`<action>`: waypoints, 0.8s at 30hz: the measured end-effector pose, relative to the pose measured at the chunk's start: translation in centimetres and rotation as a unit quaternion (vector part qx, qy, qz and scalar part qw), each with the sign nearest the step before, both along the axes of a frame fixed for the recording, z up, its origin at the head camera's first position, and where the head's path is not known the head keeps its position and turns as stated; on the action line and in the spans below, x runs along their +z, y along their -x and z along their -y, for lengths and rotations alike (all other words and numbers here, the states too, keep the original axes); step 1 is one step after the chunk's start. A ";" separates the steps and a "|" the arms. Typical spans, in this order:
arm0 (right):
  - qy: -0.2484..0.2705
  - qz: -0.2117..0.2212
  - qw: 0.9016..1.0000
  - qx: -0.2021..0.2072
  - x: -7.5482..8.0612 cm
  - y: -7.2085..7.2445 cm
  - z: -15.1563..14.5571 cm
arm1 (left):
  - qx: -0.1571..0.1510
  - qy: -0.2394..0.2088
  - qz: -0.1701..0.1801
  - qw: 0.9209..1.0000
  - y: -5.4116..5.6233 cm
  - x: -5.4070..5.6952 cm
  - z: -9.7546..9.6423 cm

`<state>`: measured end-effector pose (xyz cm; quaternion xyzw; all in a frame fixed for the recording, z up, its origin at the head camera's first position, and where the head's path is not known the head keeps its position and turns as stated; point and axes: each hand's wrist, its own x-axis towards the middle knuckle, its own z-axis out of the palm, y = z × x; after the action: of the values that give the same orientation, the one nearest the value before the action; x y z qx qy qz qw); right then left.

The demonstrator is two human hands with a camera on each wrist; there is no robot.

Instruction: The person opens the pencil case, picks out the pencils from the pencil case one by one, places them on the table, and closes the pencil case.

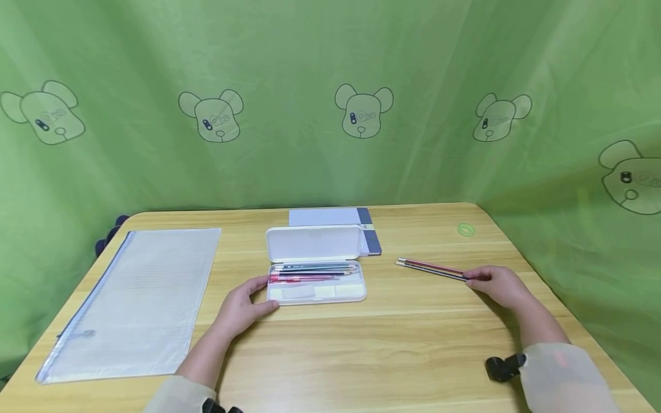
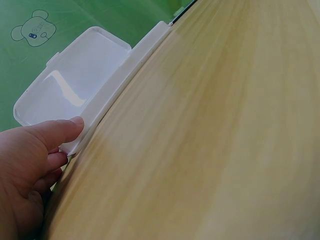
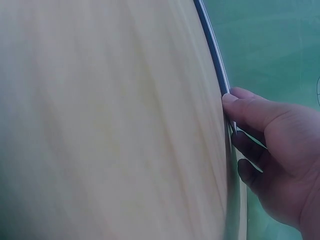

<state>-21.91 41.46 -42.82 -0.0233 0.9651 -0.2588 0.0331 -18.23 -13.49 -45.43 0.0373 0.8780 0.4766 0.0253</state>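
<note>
White opened pencil case [image 1: 314,244] already holds some pencils [image 1: 315,268]; two loose pencils [image 1: 431,266] remain outside, towards three o'clock, ends pinched by the right hand [image 1: 498,285]; the left hand [image 1: 242,307], half-curled, holds the case's nine-o'clock end.

I see a desk [image 1: 372,355] of smooth-looking wood, a glossy plastic case [image 1: 314,244] toward its far edge, a shiny, mesh-textured plastic pouch [image 1: 139,298] along its left edge, and a cloth curtain [image 1: 289,166] beyond.
</note>
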 end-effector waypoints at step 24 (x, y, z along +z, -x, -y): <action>0.033 -0.033 0.999 0.013 2.0 -0.3 5.1 | 0.002 -0.003 0.002 1.000 -0.1 0.0 0.1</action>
<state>-21.63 36.35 -40.86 -0.0451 0.9562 -0.2890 0.0041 -18.12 -13.56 -45.40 0.0351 0.8765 0.4794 0.0261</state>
